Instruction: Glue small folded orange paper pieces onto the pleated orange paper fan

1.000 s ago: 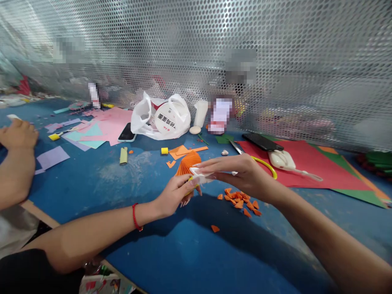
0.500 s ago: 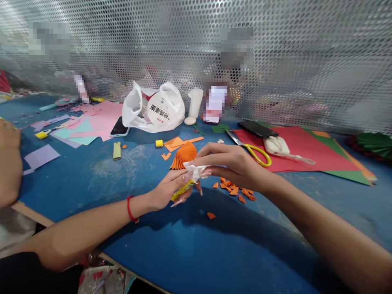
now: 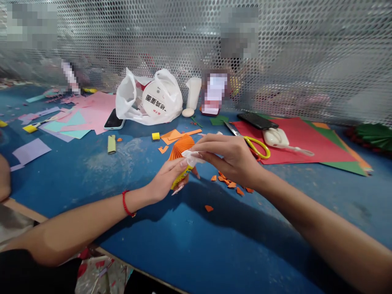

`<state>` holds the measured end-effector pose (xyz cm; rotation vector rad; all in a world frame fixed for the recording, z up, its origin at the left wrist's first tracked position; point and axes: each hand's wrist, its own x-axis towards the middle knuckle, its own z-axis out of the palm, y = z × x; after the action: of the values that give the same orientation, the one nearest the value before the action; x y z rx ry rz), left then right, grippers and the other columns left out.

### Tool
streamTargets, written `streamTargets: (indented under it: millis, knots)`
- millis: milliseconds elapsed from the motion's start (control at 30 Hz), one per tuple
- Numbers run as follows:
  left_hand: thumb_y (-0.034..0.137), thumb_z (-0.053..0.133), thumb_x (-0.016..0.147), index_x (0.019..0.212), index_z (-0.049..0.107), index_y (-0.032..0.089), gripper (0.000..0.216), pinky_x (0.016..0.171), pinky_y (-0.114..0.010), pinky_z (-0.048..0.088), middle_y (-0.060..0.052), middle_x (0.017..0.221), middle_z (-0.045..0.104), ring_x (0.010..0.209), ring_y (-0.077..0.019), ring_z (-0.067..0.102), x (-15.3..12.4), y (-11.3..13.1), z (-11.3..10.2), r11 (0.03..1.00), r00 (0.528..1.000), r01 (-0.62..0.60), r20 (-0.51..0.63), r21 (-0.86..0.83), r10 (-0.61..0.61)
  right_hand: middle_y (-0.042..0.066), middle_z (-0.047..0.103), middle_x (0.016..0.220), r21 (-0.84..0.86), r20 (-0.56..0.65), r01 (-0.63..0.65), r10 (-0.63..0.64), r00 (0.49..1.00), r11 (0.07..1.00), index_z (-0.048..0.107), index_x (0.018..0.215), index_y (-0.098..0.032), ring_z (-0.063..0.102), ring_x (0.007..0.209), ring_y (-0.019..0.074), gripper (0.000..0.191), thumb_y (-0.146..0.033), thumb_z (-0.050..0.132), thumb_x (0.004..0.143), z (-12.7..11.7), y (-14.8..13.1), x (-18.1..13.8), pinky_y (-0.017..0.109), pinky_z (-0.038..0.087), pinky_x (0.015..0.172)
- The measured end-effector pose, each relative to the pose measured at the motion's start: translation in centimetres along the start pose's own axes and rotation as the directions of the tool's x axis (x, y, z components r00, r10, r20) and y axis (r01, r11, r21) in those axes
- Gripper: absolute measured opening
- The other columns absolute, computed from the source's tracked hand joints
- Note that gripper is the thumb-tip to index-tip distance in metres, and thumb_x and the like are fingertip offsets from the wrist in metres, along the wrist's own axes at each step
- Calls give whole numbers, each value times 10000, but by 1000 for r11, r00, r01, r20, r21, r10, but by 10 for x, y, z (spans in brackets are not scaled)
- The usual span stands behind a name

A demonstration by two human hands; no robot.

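Left hand point(image 3: 167, 177) gripping yellow tube point(image 3: 183, 179) above blue table point(image 3: 183, 249), just in front of orange fan point(image 3: 183, 145); white tissue point(image 3: 190, 155) at tube's top, pinched by right hand point(image 3: 235, 157). Probably best: tube steady, light pinch, tissue clear of fan.

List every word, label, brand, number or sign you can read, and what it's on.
"柿鸡蛋面": black, upside down, on the round white lid in the white plastic bag; any character before it is cut off.
Small red print on that lid: too small to read.
Blue lettering on the yellow tube in the left hand: too small and partly covered.
Upright phone screen: blurred, unreadable.
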<state>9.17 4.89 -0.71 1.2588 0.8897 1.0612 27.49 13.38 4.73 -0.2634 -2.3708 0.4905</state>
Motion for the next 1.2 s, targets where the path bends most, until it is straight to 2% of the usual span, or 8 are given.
streamTargets:
  millis: [233,367,533,633,700,867,1067,1200]
  knots:
    - [620,428,947,895,615,134,523,374,-163,321,65,491,415,383,-55,389,-2,3,5,987,997,18,-71,159,-7,55,713,802,-113,37,-156,161,986,981,733,872,-134,590,675,134,218,-194,541,959,-4,-11,3,258,393,618]
    - [571,432,972,898,623,141,476,396,-162,329,66,484,431,387,-50,402,-3,2,4,967,994,-60,-79,249,82,21,702,737,138,55,-325,321,946,935,745,833,-159,577,661,130,202,-281,613,927,-8,-14,7,258,395,612]
    - [560,443,974,888,621,144,460,403,-164,326,64,502,437,397,-44,398,-5,1,2,953,984,-107,-110,285,143,14,720,763,655,141,-526,596,791,543,772,783,-198,603,682,131,228,-425,753,787,-7,-3,8,257,468,643]
    - [564,451,969,898,621,144,459,398,-166,324,64,509,431,403,-46,394,-6,1,2,955,984,-117,-100,271,149,4,716,776,770,164,-534,701,694,349,777,763,-212,604,697,116,237,-413,847,658,-6,5,7,251,492,674]
    - [578,452,962,904,624,143,471,398,-167,335,60,525,436,414,-49,402,-6,2,2,960,986,-119,-84,255,145,1,709,765,792,169,-533,732,661,299,775,745,-214,597,685,109,245,-397,871,612,-6,8,7,242,491,650]
    - [601,479,938,916,626,135,489,415,-170,372,46,560,478,442,-54,447,-5,1,3,963,990,-124,-34,238,136,7,707,744,790,100,-506,741,664,347,772,732,-209,581,639,106,232,-396,857,624,-4,6,8,241,477,585]
    - [487,564,935,889,583,152,339,471,-186,474,35,605,570,491,-82,588,-5,0,4,957,986,-130,-69,259,153,-9,685,702,666,-108,-433,653,749,607,779,755,-202,568,637,98,175,-377,772,764,-5,4,8,230,467,589]
    - [419,654,894,876,554,167,271,518,-180,508,19,679,644,584,-107,672,-4,2,7,950,975,-111,-154,291,161,-12,685,703,617,-185,-393,612,769,681,784,777,-207,561,635,100,162,-363,747,797,-6,4,8,236,467,589]
